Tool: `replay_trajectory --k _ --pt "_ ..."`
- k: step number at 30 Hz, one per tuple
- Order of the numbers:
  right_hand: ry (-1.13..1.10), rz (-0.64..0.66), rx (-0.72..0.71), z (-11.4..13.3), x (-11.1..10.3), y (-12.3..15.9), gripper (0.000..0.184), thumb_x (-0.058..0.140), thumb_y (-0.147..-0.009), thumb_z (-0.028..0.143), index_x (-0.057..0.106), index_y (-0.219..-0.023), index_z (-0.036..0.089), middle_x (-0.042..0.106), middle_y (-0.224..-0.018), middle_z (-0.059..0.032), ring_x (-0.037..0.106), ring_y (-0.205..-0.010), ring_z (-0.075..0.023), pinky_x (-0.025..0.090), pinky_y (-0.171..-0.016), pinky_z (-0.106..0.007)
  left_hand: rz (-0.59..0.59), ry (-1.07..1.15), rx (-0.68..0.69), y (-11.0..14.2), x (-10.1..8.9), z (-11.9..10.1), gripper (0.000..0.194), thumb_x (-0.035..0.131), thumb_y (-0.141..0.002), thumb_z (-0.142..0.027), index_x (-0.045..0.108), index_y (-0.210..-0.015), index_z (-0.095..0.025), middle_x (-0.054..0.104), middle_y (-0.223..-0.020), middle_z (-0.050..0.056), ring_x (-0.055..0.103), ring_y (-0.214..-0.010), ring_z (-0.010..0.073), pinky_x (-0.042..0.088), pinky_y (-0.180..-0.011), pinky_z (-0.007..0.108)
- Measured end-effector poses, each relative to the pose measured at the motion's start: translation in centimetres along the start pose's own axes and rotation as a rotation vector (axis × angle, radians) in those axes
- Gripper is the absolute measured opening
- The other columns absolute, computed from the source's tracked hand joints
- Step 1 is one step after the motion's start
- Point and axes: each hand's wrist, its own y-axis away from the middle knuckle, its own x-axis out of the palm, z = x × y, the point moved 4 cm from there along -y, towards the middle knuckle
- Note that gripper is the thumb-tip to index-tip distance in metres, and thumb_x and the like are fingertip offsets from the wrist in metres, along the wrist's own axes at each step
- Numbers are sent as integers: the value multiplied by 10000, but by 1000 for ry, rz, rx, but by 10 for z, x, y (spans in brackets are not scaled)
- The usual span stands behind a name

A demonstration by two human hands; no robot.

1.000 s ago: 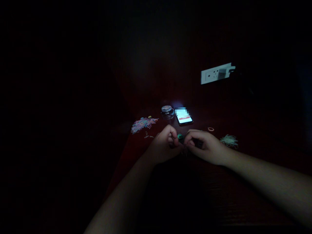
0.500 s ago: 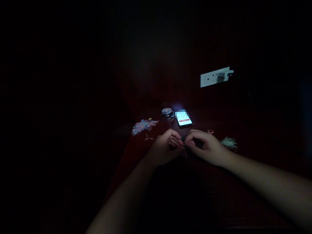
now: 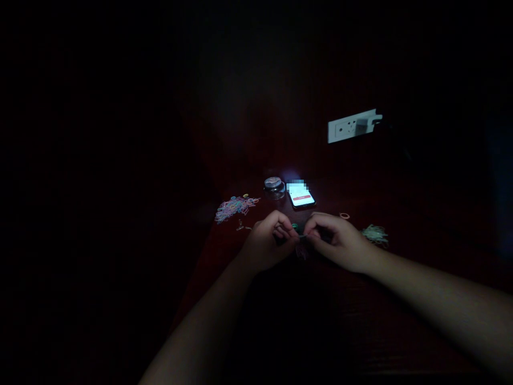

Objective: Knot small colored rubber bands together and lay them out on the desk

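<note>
My left hand (image 3: 270,239) and my right hand (image 3: 337,240) meet above the dark red table, fingertips pinched close together. Between them stretches a short, pale rubber band (image 3: 302,236), gripped at both ends. Just behind the fingers a green band (image 3: 295,226) shows in part. Below the fingertips lie some pinkish bands (image 3: 301,252), dim and partly covered by the hands. To the right of my right hand is a heap of pale green rubber bands (image 3: 375,235), with a single orange-pink band (image 3: 344,216) lying behind the wrist.
A multicoloured heap of rubber bands (image 3: 235,207) lies at the left table edge, small clear pieces (image 3: 240,227) before it. Behind my hands stand a lidded glass jar (image 3: 274,188) and a lit phone (image 3: 302,198). A wall socket (image 3: 351,127) holds a plug. Surroundings are very dark.
My fingertips have drawn slightly apart, so the pale rubber band between them now shows more plainly. The green band behind them has come into clearer view.
</note>
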Motion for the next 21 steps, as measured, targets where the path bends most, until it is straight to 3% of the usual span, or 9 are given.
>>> replay_trajectory --k 8,21 --pt "-4 50 -14 0 3 1 14 611 -821 191 621 -819 182 541 -715 5 514 -659 -131 419 -608 -263 14 10 -1 1 2 -1 241 675 -765 -196 440 -819 -209 708 -833 19 646 -714 129 483 -653 262" --pt "-82 4 8 -4 0 1 145 595 -874 254 658 -765 182 570 -723 -20 536 -669 -145 437 -620 -286 32 42 -53 2 3 3 237 674 -759 -199 443 -810 -204 713 -837 27 655 -701 132 486 -623 250"
